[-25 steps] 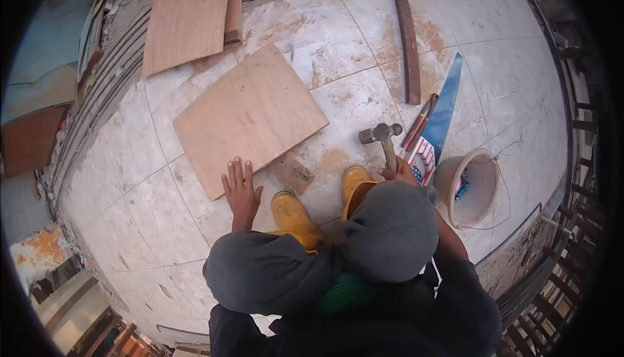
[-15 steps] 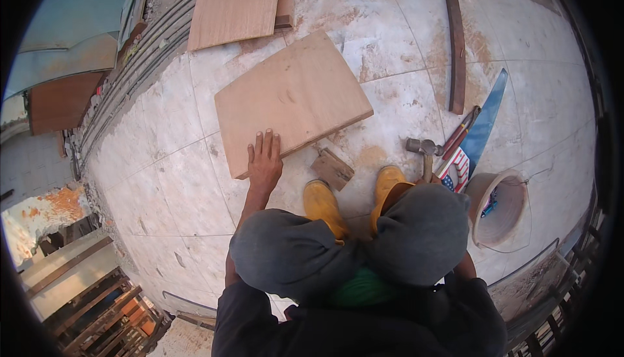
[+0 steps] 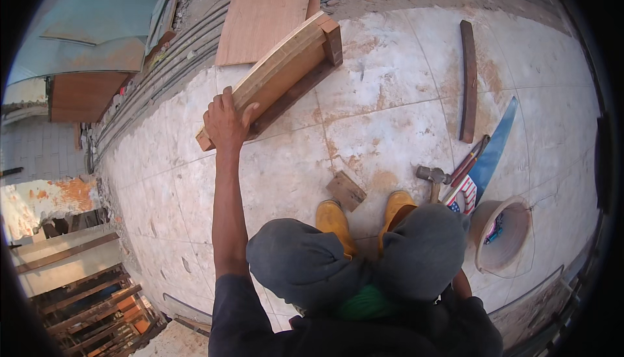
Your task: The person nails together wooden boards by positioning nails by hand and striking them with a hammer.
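Note:
A plywood panel framed with wooden battens (image 3: 279, 74) is tipped up on edge ahead of me on the left, its hollow batten side facing me. My left hand (image 3: 227, 119) is closed over its upper edge near the left end, thumb on the near side. A hammer (image 3: 433, 175) lies head outward by my right boot; its handle runs back behind my right knee. That knee hides my right hand, though its fingers showed at the handle a moment earlier. A small wood offcut (image 3: 346, 191) rests before my boots.
Pincers (image 3: 469, 162) and a handsaw (image 3: 492, 152) lie to the right, close to a bucket (image 3: 484, 240) with small items inside. Farther off is a dark wooden batten (image 3: 468, 80). Another plywood sheet (image 3: 263, 15) lies behind the panel, with long rods (image 3: 159, 77) along the left.
The panel, flat beneath my left hand before, now stands tilted and farther away. My left arm has stretched forward and its fingers have closed on the edge. The hammer appears unmoved.

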Motion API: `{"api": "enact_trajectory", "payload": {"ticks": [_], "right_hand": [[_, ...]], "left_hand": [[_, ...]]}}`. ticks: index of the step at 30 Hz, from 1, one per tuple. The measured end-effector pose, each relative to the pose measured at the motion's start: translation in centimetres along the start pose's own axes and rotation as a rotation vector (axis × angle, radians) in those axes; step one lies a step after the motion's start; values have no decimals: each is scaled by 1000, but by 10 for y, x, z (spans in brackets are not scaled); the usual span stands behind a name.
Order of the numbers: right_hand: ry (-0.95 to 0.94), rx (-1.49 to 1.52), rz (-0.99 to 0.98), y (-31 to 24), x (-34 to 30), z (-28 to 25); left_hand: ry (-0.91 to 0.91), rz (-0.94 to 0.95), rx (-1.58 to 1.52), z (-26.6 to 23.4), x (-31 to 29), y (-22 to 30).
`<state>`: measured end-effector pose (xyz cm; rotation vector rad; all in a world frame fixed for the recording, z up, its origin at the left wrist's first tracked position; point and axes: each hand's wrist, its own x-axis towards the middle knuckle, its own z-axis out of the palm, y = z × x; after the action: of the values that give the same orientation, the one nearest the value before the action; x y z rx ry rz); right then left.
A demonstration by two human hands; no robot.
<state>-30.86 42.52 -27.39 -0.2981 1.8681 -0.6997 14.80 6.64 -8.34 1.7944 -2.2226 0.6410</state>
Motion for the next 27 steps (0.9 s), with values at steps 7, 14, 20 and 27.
{"api": "enact_trajectory", "payload": {"ticks": [7,14,20,27], "right_hand": [[27,-67,-10,5,6,-12],[39,-158,-29,-3,11,-15],[41,-179,-56,-15,12,-16],[67,-211,-104,-17,9,-28]], "left_hand": [[-31,-7,20,27,41,-21],[53,95,159,25,30,-28],[192,110,174,28,24,-18],[-390,-15,-43,-2,48,-24]]}}
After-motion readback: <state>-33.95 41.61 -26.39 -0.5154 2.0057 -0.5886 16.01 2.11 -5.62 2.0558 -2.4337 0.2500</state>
